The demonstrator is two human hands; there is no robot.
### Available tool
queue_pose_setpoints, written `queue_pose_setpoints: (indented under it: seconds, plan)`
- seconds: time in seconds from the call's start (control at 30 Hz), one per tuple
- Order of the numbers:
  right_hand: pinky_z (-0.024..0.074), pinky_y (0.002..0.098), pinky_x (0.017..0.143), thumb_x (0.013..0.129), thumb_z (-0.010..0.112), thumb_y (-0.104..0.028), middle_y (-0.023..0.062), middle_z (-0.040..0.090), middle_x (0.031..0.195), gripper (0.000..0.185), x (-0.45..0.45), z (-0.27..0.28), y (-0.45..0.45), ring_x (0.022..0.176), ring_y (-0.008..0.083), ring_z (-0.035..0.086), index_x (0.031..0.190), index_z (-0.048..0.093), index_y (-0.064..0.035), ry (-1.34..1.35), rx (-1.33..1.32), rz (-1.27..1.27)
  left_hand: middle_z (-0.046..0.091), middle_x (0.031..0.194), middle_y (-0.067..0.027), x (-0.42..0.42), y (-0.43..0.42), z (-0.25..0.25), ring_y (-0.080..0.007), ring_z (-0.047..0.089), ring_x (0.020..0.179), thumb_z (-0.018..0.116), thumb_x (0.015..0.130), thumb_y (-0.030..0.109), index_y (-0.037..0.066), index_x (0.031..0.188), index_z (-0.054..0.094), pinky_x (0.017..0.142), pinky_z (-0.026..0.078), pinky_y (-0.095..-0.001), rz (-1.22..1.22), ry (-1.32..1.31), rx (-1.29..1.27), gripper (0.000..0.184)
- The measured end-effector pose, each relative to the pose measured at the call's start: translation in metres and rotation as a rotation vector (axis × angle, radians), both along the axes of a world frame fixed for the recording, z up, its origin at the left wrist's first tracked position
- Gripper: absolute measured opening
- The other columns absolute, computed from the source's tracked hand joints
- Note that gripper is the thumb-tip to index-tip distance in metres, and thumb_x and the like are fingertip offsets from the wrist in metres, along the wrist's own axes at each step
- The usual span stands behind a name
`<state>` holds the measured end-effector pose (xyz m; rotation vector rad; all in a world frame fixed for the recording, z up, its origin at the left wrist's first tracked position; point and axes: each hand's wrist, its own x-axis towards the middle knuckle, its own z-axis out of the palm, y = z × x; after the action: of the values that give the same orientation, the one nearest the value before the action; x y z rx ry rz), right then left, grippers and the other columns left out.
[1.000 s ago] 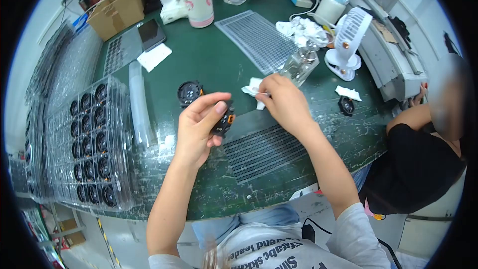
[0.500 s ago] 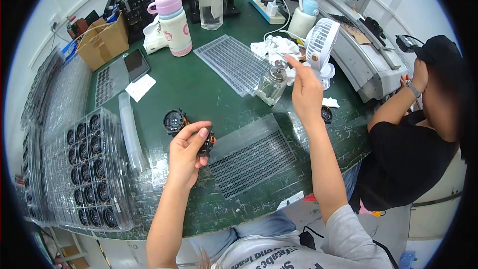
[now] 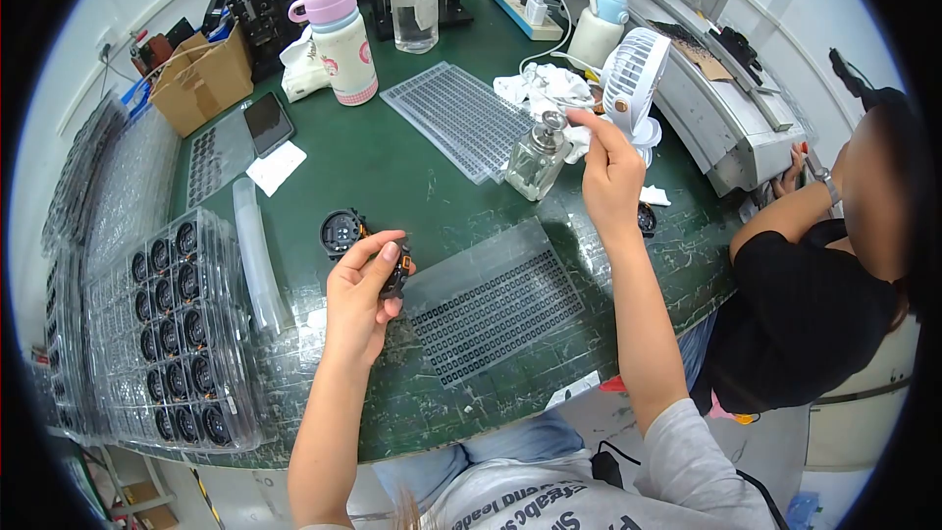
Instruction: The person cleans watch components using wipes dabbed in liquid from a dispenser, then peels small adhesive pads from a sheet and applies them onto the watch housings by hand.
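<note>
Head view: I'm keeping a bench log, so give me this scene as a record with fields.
Left hand: holding a black-and-orange part
Right hand: at the metal top of a clear squarish bottle; contact unclear
Beside left hand: round black casing
Front: translucent sheet bearing rows of black shapes
Left side: clear plastic trays holding round black parts
Surface: green tabletop

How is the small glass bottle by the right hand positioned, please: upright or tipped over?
Upright: the glass bottle rests base-down on the green table, its metal top uppermost.
</note>
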<state>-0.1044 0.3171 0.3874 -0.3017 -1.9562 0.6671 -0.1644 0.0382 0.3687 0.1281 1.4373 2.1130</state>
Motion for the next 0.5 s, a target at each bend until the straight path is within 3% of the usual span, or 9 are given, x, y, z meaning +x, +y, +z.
queue_pose_setpoints:
  seconds: [0.13, 0.2, 0.3, 0.5]
  plan:
    - [0.0394, 0.0250, 0.058, 0.090, 0.045, 0.000, 0.0061, 0.061, 0.073, 0.025, 0.0016, -0.0023, 0.0002, 0.060, 0.0092, 0.049, 0.101, 0.068, -0.0048, -0.084, 0.090, -0.009, 0.063, 0.075, -0.0062, -0.0003, -0.0005, -0.0001, -0.0031, 0.045, 0.042, 0.061, 0.091, 0.020, 0.005, 0.106, 0.062, 0.035, 0.030, -0.0147, -0.009, 0.004, 0.001, 0.022]
    - [0.0380, 0.0237, 0.056, 0.091, 0.045, -0.001, 0.0033, 0.057, 0.067, 0.026, 0.0034, -0.0010, 0.0002, 0.058, 0.0071, 0.046, 0.102, 0.068, -0.0058, -0.164, -0.158, 0.032, 0.063, 0.076, -0.0064, 0.0000, -0.0003, 0.0000, -0.0029, 0.044, 0.042, 0.061, 0.091, 0.020, 0.005, 0.106, 0.062, 0.035, 0.030, -0.0145, -0.008, 0.002, 0.010, 0.022]
    - [0.0358, 0.0228, 0.053, 0.091, 0.045, -0.001, 0.0019, 0.053, 0.064, 0.027, -0.0011, -0.0022, -0.0048, 0.057, 0.0063, 0.044, 0.101, 0.069, -0.0067, -0.018, -0.199, 0.058, 0.063, 0.076, -0.0065, 0.0003, 0.0001, 0.0012, -0.0028, 0.044, 0.042, 0.061, 0.091, 0.020, 0.004, 0.106, 0.061, 0.035, 0.030, -0.0146, 0.001, -0.001, 0.003, 0.022]
    - [0.0353, 0.0231, 0.052, 0.091, 0.044, -0.001, 0.0015, 0.053, 0.062, 0.028, 0.0018, -0.0050, 0.0039, 0.056, 0.0067, 0.043, 0.099, 0.069, -0.0070, -0.070, -0.137, 0.032, 0.062, 0.076, -0.0063, 0.0008, 0.0002, 0.0018, -0.0026, 0.044, 0.042, 0.061, 0.091, 0.020, 0.004, 0.106, 0.061, 0.035, 0.030, -0.0144, 0.000, -0.003, 0.000, 0.022]
